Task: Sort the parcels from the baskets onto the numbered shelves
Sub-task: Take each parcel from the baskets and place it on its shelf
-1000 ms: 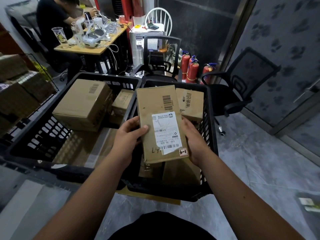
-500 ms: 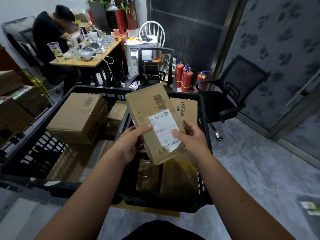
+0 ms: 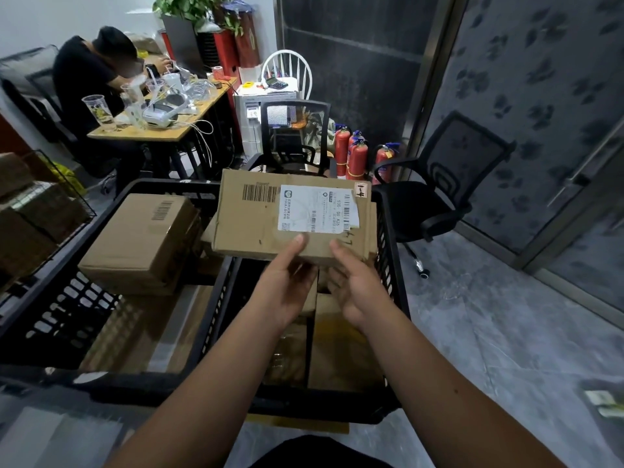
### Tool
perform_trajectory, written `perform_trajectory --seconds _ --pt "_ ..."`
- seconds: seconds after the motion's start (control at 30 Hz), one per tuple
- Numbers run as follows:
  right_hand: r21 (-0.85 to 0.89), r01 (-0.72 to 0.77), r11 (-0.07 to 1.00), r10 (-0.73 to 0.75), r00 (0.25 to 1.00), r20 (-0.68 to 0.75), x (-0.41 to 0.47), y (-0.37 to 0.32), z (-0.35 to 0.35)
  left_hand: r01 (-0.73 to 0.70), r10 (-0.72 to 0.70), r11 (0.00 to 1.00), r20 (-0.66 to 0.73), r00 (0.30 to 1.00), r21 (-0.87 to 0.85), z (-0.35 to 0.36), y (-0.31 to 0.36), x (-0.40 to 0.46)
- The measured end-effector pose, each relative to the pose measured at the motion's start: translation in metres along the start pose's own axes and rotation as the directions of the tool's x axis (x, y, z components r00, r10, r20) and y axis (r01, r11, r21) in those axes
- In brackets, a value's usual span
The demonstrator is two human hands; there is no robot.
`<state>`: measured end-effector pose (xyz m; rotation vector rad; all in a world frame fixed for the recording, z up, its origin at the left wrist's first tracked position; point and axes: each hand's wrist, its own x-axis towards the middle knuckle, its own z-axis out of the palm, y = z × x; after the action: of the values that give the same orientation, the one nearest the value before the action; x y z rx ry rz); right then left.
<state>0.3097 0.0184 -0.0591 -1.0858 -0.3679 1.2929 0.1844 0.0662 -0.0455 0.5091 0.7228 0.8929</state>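
Cardboard fills my view: the flat parcel (image 3: 290, 214) now lies lengthwise across my sight, its white shipping label (image 3: 315, 209) turned sideways, where a second ago it stood upright with the label facing me. It has gone through about a quarter turn above the right basket (image 3: 388, 265). My left hand (image 3: 287, 288) holds the near edge, thumb on top and fingers curled beneath; my right hand (image 3: 354, 288) takes the same edge just beside it, thumb on top likewise. Both grips are closed on the box. A small marked sticker (image 3: 360, 191) sits at the label's far corner, and I judge it gives the shelf number. With it read, the parcel should next go to a shelf; none is in view. The left basket (image 3: 67, 298) holds another brown box (image 3: 141, 241).
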Motion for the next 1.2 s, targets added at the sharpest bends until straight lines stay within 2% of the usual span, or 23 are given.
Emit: perform_trajectory --seconds 0.1,0.23,0.37,0.57,0.67,0.77,0.87,1.03,1.1,1.2 --pt "0.083 0.043 0.996 -0.038 0.997 -0.062 0.008 0.001 -0.005 0.015 -0.015 1.0 -0.034 0.999 -0.003 -0.001 0.001 -0.003" --pt "0.166 0.007 0.986 0.012 0.994 -0.112 0.014 -0.008 -0.018 -0.031 0.032 0.999 -0.128 0.991 0.011 -0.016 0.015 -0.003" --pt "0.125 -0.019 0.992 0.035 0.991 -0.129 0.017 -0.016 -0.028 -0.066 0.054 0.997 -0.22 0.974 -0.048 -0.035 0.033 0.0" --pt "0.221 -0.017 0.975 0.043 0.992 -0.116 0.023 -0.017 -0.018 -0.022 0.03 0.996 -0.096 0.995 0.081 -0.037 0.024 -0.004" --pt "0.113 -0.045 0.993 0.053 0.997 -0.061 0.022 -0.008 -0.004 0.035 -0.019 0.958 -0.059 0.998 0.283 -0.03 0.005 -0.007" --pt "-0.054 -0.088 0.995 0.087 0.996 -0.01 0.023 0.004 0.003 0.116 -0.087 0.938 -0.102 0.991 0.327 -0.029 -0.008 -0.009" --pt "-0.152 -0.121 0.981 0.118 0.993 -0.03 0.023 0.0 -0.004 0.175 -0.151 0.917 -0.092 0.984 0.36 -0.034 -0.007 -0.011" --pt "-0.243 -0.123 0.962 0.122 0.992 -0.017 0.024 -0.018 -0.022 0.079 -0.043 0.951 -0.124 0.991 0.299 -0.048 0.012 -0.007" --pt "-0.269 -0.095 0.958 0.113 0.992 0.051 0.026 -0.023 -0.027 0.04 -0.011 0.927 -0.082 0.997 0.374 -0.048 0.022 -0.01" --pt "-0.352 -0.048 0.935 0.096 0.988 0.122 0.023 -0.026 -0.026 0.043 -0.058 0.877 0.018 0.998 0.478 -0.05 0.026 -0.009"
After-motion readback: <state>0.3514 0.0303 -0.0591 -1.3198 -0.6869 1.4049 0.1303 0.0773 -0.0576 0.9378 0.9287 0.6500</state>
